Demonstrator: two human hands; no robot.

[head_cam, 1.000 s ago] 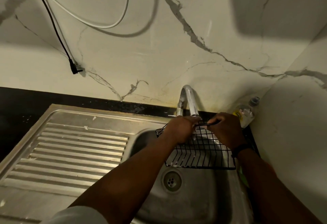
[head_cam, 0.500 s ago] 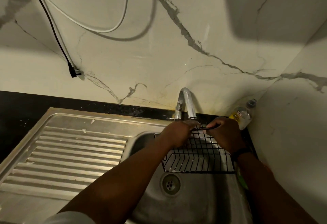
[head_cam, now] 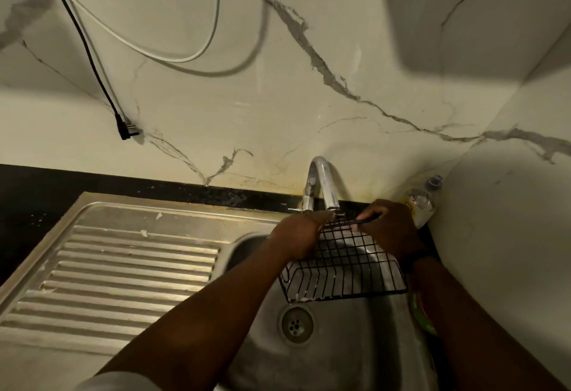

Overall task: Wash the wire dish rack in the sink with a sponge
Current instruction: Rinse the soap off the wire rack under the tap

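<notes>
A black wire dish rack [head_cam: 346,270] is held tilted over the steel sink basin [head_cam: 340,347], just below the chrome tap [head_cam: 323,183]. My left hand [head_cam: 298,236] grips the rack's left side, fingers curled round the wires. At the rack's far top rim, my right hand [head_cam: 389,230] holds the wire in a pinch. Whether water runs from the tap is unclear. A green and orange thing, perhaps the sponge [head_cam: 421,313], lies at the basin's right edge, partly hidden by my right forearm.
A ribbed steel drainboard [head_cam: 123,270] lies left of the basin. A clear plastic bottle [head_cam: 421,200] stands in the back right corner. Black and white cables [head_cam: 92,50] hang on the marble wall, and the drain [head_cam: 296,324] sits below the rack.
The rack has tipped and shifted slightly right under the tap; my left hand slid down its left side. The view has tilted a little upward.
</notes>
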